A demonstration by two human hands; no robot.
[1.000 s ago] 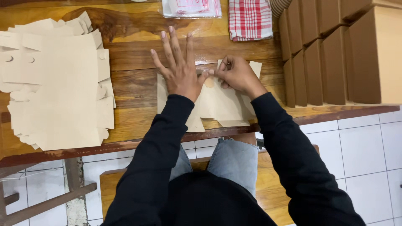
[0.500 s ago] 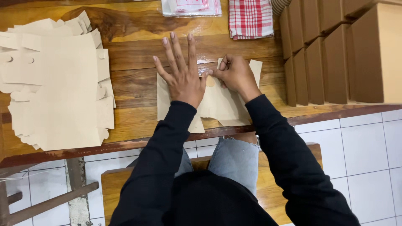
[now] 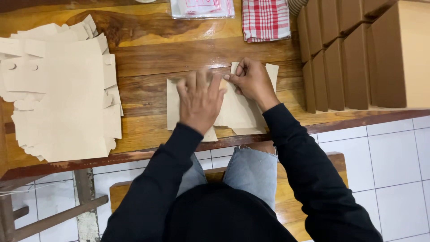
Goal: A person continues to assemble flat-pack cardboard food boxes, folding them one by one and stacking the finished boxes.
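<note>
The left hand (image 3: 200, 104) lies open and flat on a cardboard sheet (image 3: 242, 114) at mid-frame. The right hand (image 3: 253, 80) pinches the sheet's upper flap; a cardboard stack (image 3: 58, 98) fills the left

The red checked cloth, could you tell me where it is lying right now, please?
In the head view the red checked cloth lies at the far edge of the wooden table, beyond the right hand, between a clear plastic packet and the row of brown boxes.

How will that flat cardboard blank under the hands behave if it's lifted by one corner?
The cardboard blank looks thin and lies flat, so it would probably sag rather than stay rigid. Its cut flaps likely hinge at the creases. On the glossy wooden table it may slide easily; the left hand presses it flat while the right hand pinches a flap.
</note>
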